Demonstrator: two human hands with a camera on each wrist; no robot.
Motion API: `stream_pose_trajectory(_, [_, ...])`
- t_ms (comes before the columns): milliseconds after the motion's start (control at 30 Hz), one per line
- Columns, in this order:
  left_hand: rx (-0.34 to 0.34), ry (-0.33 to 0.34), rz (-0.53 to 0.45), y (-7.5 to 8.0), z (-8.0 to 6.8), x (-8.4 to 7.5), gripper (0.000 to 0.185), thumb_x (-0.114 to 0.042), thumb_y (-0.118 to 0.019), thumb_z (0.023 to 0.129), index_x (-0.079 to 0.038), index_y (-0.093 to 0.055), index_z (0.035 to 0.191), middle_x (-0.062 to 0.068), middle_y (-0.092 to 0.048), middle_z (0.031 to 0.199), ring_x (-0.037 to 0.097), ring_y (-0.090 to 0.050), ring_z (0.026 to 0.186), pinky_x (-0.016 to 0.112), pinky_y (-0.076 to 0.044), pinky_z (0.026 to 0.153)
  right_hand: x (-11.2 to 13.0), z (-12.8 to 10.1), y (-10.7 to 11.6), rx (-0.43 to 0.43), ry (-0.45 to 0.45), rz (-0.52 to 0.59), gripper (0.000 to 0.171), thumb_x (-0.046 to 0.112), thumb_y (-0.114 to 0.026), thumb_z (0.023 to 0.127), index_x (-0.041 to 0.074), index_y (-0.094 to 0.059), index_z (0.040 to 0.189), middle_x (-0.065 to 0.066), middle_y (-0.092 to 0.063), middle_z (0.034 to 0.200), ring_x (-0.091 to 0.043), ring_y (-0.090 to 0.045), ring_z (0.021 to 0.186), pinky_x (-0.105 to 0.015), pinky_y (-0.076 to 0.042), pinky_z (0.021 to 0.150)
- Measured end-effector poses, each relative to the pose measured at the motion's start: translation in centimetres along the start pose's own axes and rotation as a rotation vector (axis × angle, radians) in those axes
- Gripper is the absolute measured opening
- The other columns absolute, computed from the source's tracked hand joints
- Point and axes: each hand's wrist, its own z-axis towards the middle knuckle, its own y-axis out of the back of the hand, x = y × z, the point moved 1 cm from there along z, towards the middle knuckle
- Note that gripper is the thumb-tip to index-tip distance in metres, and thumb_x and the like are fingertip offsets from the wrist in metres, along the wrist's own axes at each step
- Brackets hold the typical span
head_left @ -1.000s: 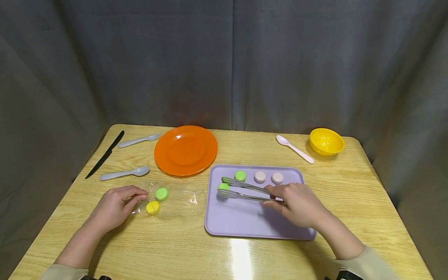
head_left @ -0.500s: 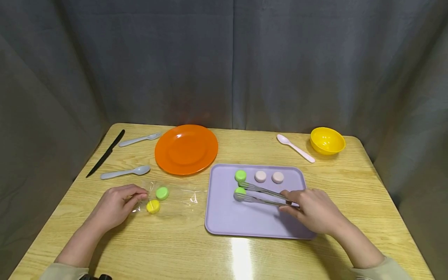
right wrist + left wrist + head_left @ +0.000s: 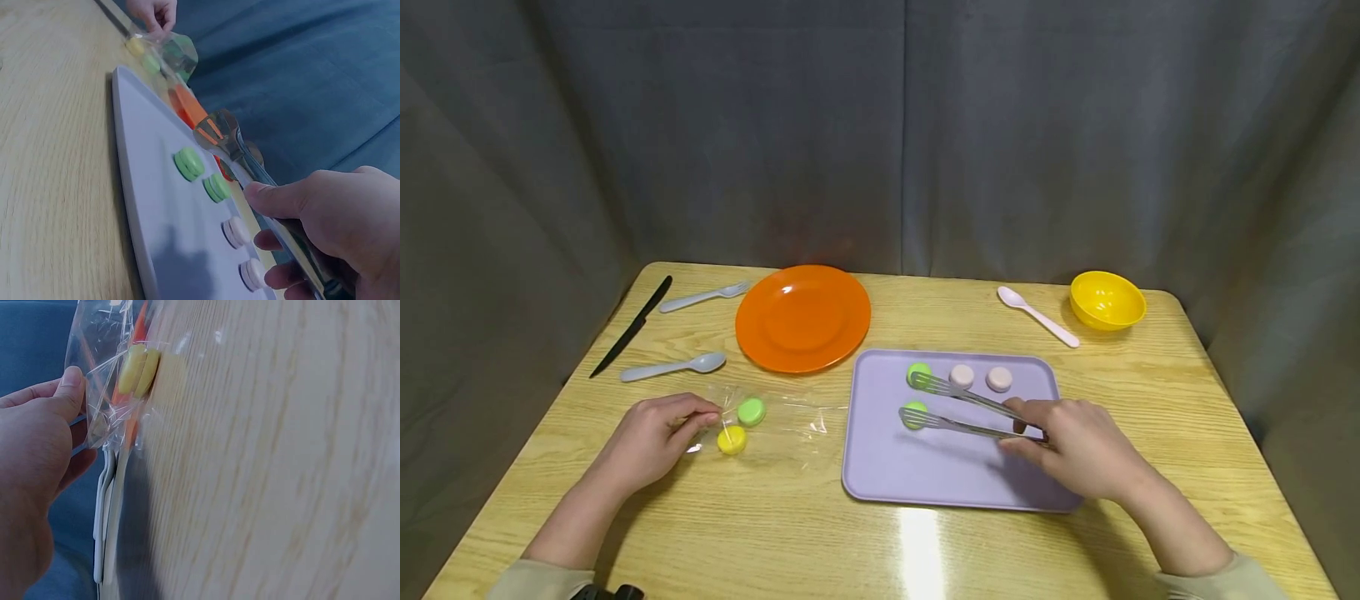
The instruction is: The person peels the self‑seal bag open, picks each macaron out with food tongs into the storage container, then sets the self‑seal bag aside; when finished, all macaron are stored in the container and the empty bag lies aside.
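My right hand (image 3: 1078, 446) holds metal tongs (image 3: 958, 426) with the two arms spread, above the lilac tray (image 3: 887, 475). Nothing sits between the tips in the right wrist view. Beneath them, one green macaron (image 3: 189, 164) lies on the tray, in front of another green macaron (image 3: 217, 187). Two pale pink macarons (image 3: 961, 376) continue the back row to the right. At the left, my left hand (image 3: 651, 437) pinches the edge of a clear plastic bag (image 3: 790, 425) between thumb and fingers. Inside it are a yellow macaron (image 3: 732, 440) and a green macaron (image 3: 751, 412).
An orange plate (image 3: 803, 318) stands behind the bag. A black knife (image 3: 631, 327), a grey fork (image 3: 703, 297) and a grey spoon (image 3: 673, 367) lie at the left. Back right are a pink spoon (image 3: 1039, 317) and a yellow bowl (image 3: 1107, 301).
The tongs carried the front green macaron right, set it before the other green one, then let go and rose off it. My left hand keeps its place on the bag.
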Motion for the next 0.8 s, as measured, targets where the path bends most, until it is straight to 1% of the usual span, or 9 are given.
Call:
stream_pose_trajectory(67, [-0.003,-0.008,-0.003,0.0,0.0,-0.1,0.017,-0.005,-0.084,0.091,-0.017,-0.081,0.102,-0.014,-0.076,0.097,0.010,-0.072,0.087,0.037,-0.062,0.072,0.3,0.3,0.1,-0.008,0.009,0.003,0.019,0.034,-0.085,0.092,0.026,-0.074,0.105,0.025,-0.059,0.079,0.001,-0.046,0.060,-0.028,-0.039,0.054])
stream_pose_trajectory(133, [-0.010,-0.017,-0.007,0.1,0.1,-0.1,0.017,-0.004,-0.084,0.091,-0.017,-0.081,0.102,-0.013,-0.076,0.097,0.010,-0.072,0.086,0.036,-0.061,0.071,0.7,0.6,0.0,-0.021,0.023,0.010,0.016,0.034,-0.085,0.093,0.030,-0.072,0.101,0.026,-0.052,0.072,0.001,-0.044,0.059,-0.027,-0.037,0.052])
stream_pose_trajectory(200, [-0.013,-0.022,-0.008,0.1,0.2,-0.1,0.017,-0.003,-0.083,0.091,-0.016,-0.081,0.102,-0.013,-0.076,0.097,0.009,-0.072,0.086,0.034,-0.061,0.070,1.2,1.0,-0.2,-0.043,0.052,0.024,0.012,0.031,-0.084,0.094,0.032,-0.072,0.099,0.026,-0.047,0.068,0.001,-0.043,0.059,-0.027,-0.036,0.052])
stream_pose_trajectory(233, [-0.014,-0.020,-0.008,0.1,0.3,-0.1,0.017,-0.003,-0.083,0.091,-0.016,-0.081,0.101,-0.013,-0.076,0.097,0.009,-0.072,0.086,0.034,-0.061,0.070,1.4,1.2,-0.3,-0.055,0.070,0.031,0.011,0.030,-0.083,0.095,0.031,-0.074,0.099,0.026,-0.046,0.067,0.001,-0.043,0.059,-0.026,-0.036,0.052])
stream_pose_trajectory(367, [-0.007,-0.008,0.003,0.1,0.4,-0.2,0.016,-0.004,-0.083,0.091,-0.016,-0.081,0.101,-0.013,-0.076,0.098,0.010,-0.072,0.088,0.035,-0.061,0.072,2.3,2.2,-1.3,-0.081,0.158,0.057,0.007,0.025,-0.082,0.096,0.026,-0.079,0.102,0.027,-0.051,0.070,0.002,-0.044,0.059,-0.025,-0.038,0.052])
stream_pose_trajectory(500, [0.002,0.004,0.015,0.0,0.5,-0.2,0.014,-0.006,-0.083,0.092,-0.016,-0.081,0.101,-0.013,-0.076,0.098,0.011,-0.073,0.089,0.039,-0.062,0.074,3.6,3.5,-2.4,-0.048,0.202,0.054,0.006,0.027,-0.080,0.098,0.023,-0.078,0.102,0.024,-0.053,0.071,0.001,-0.045,0.059,-0.025,-0.040,0.052])
stream_pose_trajectory(567, [0.002,0.008,0.016,0.0,0.4,-0.2,0.013,-0.006,-0.083,0.092,-0.016,-0.081,0.101,-0.012,-0.076,0.098,0.011,-0.073,0.089,0.040,-0.062,0.073,4.4,4.3,-3.0,-0.030,0.211,0.047,0.007,0.028,-0.079,0.098,0.023,-0.076,0.099,0.022,-0.053,0.070,0.000,-0.045,0.059,-0.026,-0.040,0.051])
stream_pose_trajectory(700, [-0.004,0.007,0.011,-0.1,0.3,-0.2,0.015,-0.005,-0.084,0.091,-0.016,-0.081,0.101,-0.012,-0.076,0.098,0.010,-0.072,0.088,0.038,-0.062,0.073,6.1,6.1,-4.0,-0.002,0.246,0.022,0.015,0.029,-0.079,0.098,0.023,-0.068,0.090,0.018,-0.050,0.067,-0.003,-0.046,0.058,-0.029,-0.041,0.051])
stream_pose_trajectory(800, [-0.003,-0.001,0.004,-0.2,0.2,-0.4,0.015,-0.005,-0.083,0.091,-0.017,-0.081,0.100,-0.013,-0.076,0.097,0.010,-0.072,0.088,0.036,-0.062,0.073,7.3,7.5,-5.0,0.012,0.275,-0.008,0.019,0.030,-0.078,0.099,0.023,-0.065,0.088,0.017,-0.049,0.066,-0.006,-0.048,0.058,-0.032,-0.041,0.051])
